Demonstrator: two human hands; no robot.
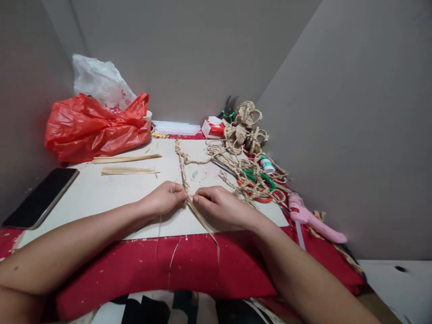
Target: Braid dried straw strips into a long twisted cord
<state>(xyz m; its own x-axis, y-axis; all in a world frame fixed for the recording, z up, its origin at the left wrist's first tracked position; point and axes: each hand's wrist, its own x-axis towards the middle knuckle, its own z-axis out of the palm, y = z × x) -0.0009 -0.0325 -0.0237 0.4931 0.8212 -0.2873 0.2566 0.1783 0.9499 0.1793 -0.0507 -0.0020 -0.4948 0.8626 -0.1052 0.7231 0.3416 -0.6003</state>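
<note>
A thin braided straw cord (182,168) runs down the middle of a white board (135,186), toward me. At its lower end, my left hand (167,198) pinches the cord from the left. Close beside it, fingertips nearly touching, my right hand (218,204) is closed on a thin strand. Loose flat straw strips (202,220) hang from between the hands over the board's front edge. Two dry husk strips (130,171) lie on the board at the left.
A red plastic bag (97,130) and a phone (40,198) are at the left. Tangled cord (236,148), green-handled scissors (259,177), a small bottle (267,164) and a pink glue gun (313,220) lie at the right. A tissue box (212,129) stands behind.
</note>
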